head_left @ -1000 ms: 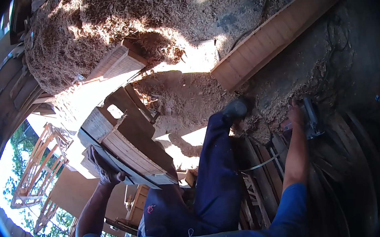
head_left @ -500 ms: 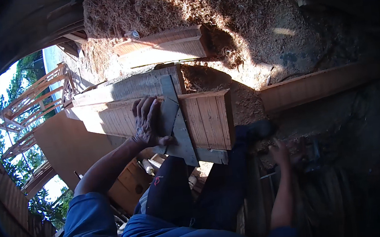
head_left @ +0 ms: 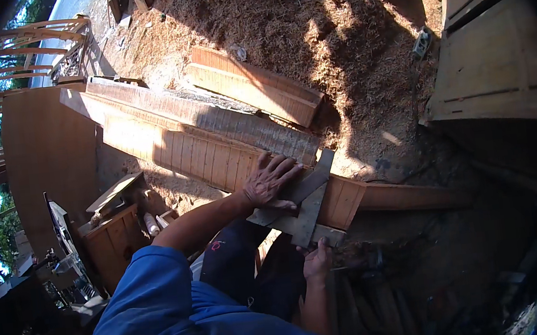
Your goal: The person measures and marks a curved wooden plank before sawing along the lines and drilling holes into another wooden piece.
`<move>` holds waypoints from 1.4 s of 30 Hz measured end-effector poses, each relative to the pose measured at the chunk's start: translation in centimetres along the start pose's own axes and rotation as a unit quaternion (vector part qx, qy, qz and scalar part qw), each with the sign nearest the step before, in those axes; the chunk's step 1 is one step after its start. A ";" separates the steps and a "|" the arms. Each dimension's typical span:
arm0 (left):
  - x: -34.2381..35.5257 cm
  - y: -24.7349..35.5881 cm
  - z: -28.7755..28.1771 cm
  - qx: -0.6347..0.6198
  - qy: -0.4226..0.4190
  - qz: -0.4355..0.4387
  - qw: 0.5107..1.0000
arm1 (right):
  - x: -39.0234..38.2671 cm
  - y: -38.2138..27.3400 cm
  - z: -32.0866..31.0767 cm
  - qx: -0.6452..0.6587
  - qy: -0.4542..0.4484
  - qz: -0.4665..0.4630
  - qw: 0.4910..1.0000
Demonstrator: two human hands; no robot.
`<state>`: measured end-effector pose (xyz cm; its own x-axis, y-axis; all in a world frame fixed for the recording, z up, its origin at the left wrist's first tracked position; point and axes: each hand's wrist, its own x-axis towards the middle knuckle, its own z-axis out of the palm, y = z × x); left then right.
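Observation:
A large wooden set square (head_left: 316, 205), made of flat grey-brown strips joined at angles, lies across the right end of a thick reddish timber (head_left: 205, 154). My left hand (head_left: 273, 181) holds it against the timber, fingers spread toward the far edge and thumb on the strips. Below, my right hand (head_left: 316, 264) is closed at the square's near end, thumb and fingertips against it. Whether it also holds something small cannot be made out. The timber slants across my knees, its far left part in sunlight.
Another squared timber (head_left: 244, 121) lies right behind the worked one. Farther back, a shorter beam (head_left: 253, 81) rests on wood shavings (head_left: 266, 17). To the right are a long board (head_left: 409, 196) and a wooden panel (head_left: 498, 52). A wooden box (head_left: 116, 239) stands at left.
My right hand has come up from the lower right to the square's near end. The view has turned, and the timber now slants down to the right. My left hand stays on the square.

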<state>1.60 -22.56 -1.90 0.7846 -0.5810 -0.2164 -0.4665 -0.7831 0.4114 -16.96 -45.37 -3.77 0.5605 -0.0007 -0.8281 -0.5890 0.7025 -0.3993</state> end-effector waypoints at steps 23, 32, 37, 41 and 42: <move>-24.7 -28.9 -3.2 -0.535 0.417 -0.651 0.342 | 16.4 -13.8 15.2 -0.628 0.156 -0.222 0.729; -25.4 -26.4 -0.6 -0.694 0.393 -0.519 0.309 | 15.3 -15.8 7.9 -0.540 0.234 -0.095 0.803; -23.5 -25.2 -2.2 -0.670 0.404 -0.551 0.289 | 9.5 -10.2 2.8 -0.435 0.313 -0.239 0.810; -22.7 -23.1 -8.3 -0.643 0.458 -0.538 0.297 | 0.8 -9.2 3.6 -0.440 0.364 -0.243 0.784; -22.1 -22.5 -9.9 -0.665 0.466 -0.512 0.283 | -2.0 -10.0 3.1 -0.421 0.353 -0.224 0.805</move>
<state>-1.22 10.14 2.35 0.2869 0.5936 -0.7518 0.2789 0.6991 0.6584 -10.39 -50.21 3.07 0.5313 -0.7323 -0.4259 -0.7723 -0.2120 -0.5989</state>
